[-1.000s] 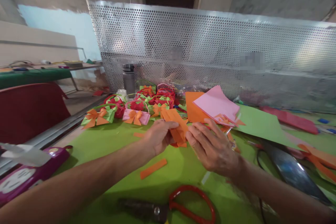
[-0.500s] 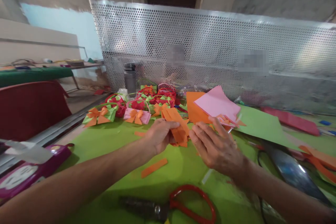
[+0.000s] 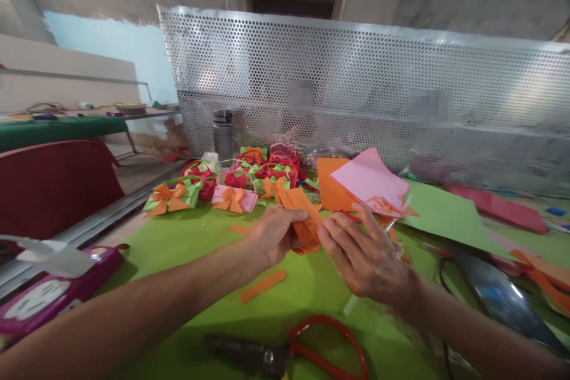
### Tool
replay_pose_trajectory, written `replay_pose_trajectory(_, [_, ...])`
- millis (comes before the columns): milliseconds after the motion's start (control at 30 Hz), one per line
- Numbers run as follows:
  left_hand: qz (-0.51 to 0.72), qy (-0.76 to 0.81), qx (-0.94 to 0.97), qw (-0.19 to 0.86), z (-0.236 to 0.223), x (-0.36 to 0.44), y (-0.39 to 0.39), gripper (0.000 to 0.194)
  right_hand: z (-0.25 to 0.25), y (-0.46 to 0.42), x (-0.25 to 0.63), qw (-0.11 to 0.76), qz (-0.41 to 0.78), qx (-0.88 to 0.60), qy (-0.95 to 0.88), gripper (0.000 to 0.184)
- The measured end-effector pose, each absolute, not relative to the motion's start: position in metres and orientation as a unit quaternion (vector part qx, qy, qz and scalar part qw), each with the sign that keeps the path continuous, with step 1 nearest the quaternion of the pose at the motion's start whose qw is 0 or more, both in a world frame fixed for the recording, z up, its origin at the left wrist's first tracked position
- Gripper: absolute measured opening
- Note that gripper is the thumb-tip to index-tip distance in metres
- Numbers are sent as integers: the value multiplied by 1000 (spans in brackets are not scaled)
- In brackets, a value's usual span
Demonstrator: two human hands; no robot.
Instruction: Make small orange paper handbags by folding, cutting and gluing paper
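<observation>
My left hand [image 3: 276,234] pinches a folded piece of orange paper [image 3: 299,197] between its thumb and fingers, with layered flaps below. My right hand [image 3: 367,255] has its fingertips closed on the paper's right edge; its thumb is hidden behind the fingers. Beneath the hands, a short orange paper strip [image 3: 262,286] lies on the green tabletop [image 3: 187,258]. Red-handled scissors [image 3: 327,347] rest nearest me. Beyond the left hand stand several small paper bags with bows, among them a pink one [image 3: 234,197] and a green one [image 3: 171,197].
Orange [image 3: 332,181], pink [image 3: 371,181] and light green paper sheets [image 3: 447,214] lie at the right back. A dark phone-like slab [image 3: 503,294] is at right, a purple power strip [image 3: 57,291] at left. Behind the bags, a grey bottle [image 3: 222,133] stands before a perforated metal panel [image 3: 356,77].
My right fingertips moved slightly off the orange paper half a second ago and are now back against its edge. My left hand keeps its hold. The view has shifted a little.
</observation>
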State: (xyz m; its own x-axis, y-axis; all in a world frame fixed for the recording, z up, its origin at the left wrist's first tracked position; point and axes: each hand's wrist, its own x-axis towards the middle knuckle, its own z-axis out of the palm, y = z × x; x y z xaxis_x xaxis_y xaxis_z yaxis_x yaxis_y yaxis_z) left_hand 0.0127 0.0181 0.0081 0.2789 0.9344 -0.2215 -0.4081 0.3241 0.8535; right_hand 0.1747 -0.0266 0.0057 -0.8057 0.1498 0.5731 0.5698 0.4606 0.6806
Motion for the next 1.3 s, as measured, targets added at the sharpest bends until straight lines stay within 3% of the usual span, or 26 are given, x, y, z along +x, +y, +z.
replay_pose_trajectory(400, [442,375,382,720,11,12,15,9,9,-25,176,241,-471,-206,-823,25])
replay_pose_trajectory(500, [434,385,414,702,16,6,17,20,15,-23,180,258,-458,-232,-818,20])
replay_pose_trajectory(633, [500,416,583,486,28,-6,19,38,24,-17,187,292,-414,-283,-815,15])
replay_pose_trajectory(700, [544,391,650,358,33,-11,18,27,27,-14,189,307,-385,-298,-818,16])
replay_pose_trajectory(767, [565,349,686,298,37,-14,17,13,28,-13,190,317,-367,-305,-820,17])
replay_pose_trajectory(900, [510,267,759,306,37,-14,15,46,26,-13,190,313,-356,-298,-829,15])
replay_pose_trajectory(1033, [463,238,793,317,30,-12,20,56,25,-17,187,316,-345,-275,-840,17])
replay_pose_trajectory(1133, [472,256,783,314,24,-13,26,59,26,-24,183,324,-343,-259,-843,16])
replay_pose_trajectory(1300, [489,308,764,288,20,-16,33,50,29,-32,179,321,-337,-261,-846,15])
